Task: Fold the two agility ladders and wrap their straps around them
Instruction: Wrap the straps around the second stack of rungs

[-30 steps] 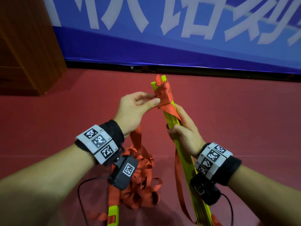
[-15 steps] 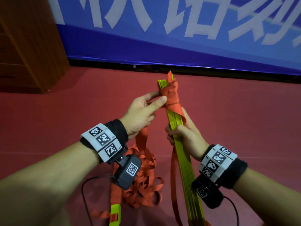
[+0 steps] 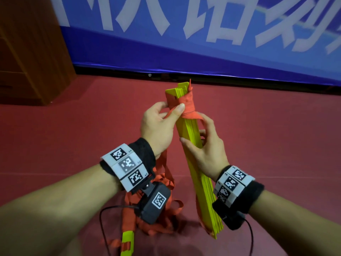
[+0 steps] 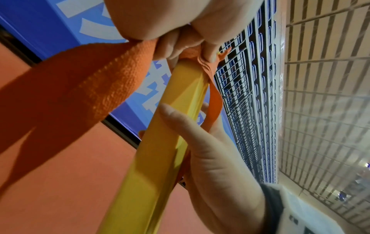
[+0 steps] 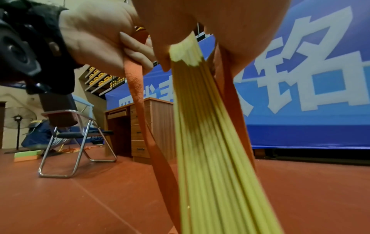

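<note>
Above the red floor (image 3: 73,137), left hand (image 3: 158,126) pinches the orange strap (image 3: 186,106), right hand (image 3: 206,145) grasps the yellow rung bundle (image 3: 191,137).

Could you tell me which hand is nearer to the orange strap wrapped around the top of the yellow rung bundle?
Left. The left hand pinches the wrapped orange strap at the top of the yellow rung bundle; the right hand grips the bundle lower down, below the wrap.
</note>
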